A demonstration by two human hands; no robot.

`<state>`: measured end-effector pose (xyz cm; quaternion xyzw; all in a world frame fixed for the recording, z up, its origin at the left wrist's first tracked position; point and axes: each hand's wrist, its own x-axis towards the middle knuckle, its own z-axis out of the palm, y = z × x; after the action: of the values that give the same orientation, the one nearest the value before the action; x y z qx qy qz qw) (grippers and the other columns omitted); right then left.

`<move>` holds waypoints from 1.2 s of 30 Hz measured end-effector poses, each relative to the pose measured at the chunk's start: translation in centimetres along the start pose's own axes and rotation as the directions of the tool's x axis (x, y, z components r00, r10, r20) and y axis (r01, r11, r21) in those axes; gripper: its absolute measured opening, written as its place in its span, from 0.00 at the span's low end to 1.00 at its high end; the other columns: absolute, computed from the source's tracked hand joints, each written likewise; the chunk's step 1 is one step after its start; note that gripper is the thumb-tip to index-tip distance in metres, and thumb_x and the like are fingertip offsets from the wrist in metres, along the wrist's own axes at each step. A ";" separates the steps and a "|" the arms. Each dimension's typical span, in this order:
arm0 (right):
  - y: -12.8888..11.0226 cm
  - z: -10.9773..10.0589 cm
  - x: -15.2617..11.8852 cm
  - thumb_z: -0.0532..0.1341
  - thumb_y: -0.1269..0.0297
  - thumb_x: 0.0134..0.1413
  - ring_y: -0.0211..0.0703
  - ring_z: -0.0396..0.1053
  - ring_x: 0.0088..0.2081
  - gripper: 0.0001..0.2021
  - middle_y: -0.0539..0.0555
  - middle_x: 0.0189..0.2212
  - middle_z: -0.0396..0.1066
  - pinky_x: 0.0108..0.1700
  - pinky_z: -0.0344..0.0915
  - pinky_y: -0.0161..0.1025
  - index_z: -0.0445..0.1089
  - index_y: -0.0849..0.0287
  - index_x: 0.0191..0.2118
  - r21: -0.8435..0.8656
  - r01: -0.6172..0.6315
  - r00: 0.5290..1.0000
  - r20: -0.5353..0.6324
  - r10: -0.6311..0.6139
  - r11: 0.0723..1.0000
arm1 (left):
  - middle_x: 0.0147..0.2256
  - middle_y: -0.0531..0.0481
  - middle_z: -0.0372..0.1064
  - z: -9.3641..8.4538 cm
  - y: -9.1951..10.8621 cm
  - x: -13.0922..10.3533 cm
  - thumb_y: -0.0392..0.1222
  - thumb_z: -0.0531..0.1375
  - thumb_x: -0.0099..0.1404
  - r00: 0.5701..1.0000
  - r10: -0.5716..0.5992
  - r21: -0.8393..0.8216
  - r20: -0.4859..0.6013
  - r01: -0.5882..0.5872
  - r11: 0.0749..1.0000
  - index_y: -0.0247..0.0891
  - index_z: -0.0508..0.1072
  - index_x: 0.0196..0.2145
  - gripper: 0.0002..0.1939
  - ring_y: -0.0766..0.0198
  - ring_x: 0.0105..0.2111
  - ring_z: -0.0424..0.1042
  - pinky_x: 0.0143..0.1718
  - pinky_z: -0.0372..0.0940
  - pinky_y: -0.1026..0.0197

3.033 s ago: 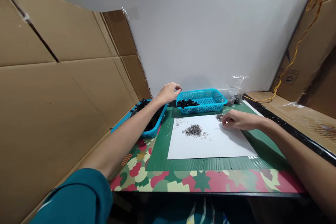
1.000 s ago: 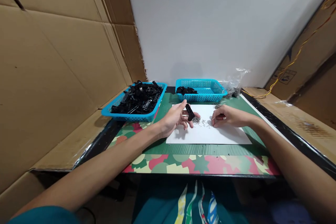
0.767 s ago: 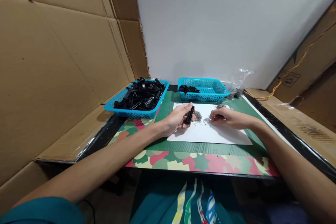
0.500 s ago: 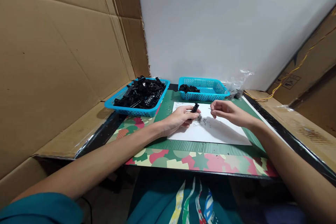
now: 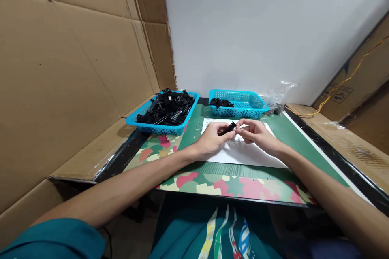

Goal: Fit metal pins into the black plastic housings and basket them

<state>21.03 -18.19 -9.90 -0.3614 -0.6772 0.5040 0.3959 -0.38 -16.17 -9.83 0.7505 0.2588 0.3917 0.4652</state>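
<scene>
My left hand is closed around a slim black plastic part, whose far end tilts up to the right. Close against that end, my right hand pinches thumb and forefinger together on a small metal pin, now mostly hidden by the fingertips. Both hands are over a white sheet of paper. Small silvery metal pieces lie loose on the sheet beneath the fingers, partly covered by the hands.
A blue basket heaped with black plastic parts stands at the left. Behind the paper, a second blue basket holds fewer black pieces. Beside it sits a clear plastic bag of small parts. Cardboard walls the left side.
My right hand has moved left, bringing the pin from a short distance away up to the black part's end. The black part in my left hand has tipped further over to the right.
</scene>
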 end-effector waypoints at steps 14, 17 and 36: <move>-1.5 -0.7 -0.3 0.69 0.54 0.56 0.34 0.47 0.23 0.13 0.44 0.18 0.55 0.26 0.42 0.38 0.74 0.60 0.30 -0.348 -0.003 0.963 -0.253 -0.091 0.938 | 0.42 0.47 0.72 -0.5 0.1 -0.1 0.42 0.60 0.69 0.987 -0.057 0.087 0.150 0.044 0.995 0.35 0.75 0.47 0.11 0.59 0.41 0.69 0.44 0.62 0.58; -1.8 -1.0 -0.3 0.69 0.56 0.51 0.33 0.49 0.22 0.12 0.45 0.18 0.57 0.25 0.43 0.38 0.73 0.60 0.29 -0.306 -0.084 0.956 -0.293 -0.010 0.948 | 0.43 0.45 0.74 -0.4 1.0 -0.4 0.45 0.57 0.73 0.975 -0.107 0.184 0.197 0.070 0.980 0.36 0.74 0.49 0.13 0.58 0.41 0.70 0.45 0.63 0.57; -0.4 -1.6 0.3 0.66 0.65 0.46 0.38 0.59 0.23 0.06 0.53 0.20 0.71 0.24 0.50 0.38 0.79 0.61 0.27 -0.503 -0.252 0.968 -0.146 0.206 0.827 | 0.30 0.50 0.76 0.1 2.1 -1.2 0.54 0.55 0.76 0.928 -0.268 0.477 0.259 0.118 0.871 0.39 0.78 0.47 0.18 0.59 0.31 0.73 0.32 0.56 0.60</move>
<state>22.33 -17.35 -9.16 -0.5543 -0.7216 0.3314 0.2494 -0.93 -17.99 -8.35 0.8608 0.3395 0.1459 0.3500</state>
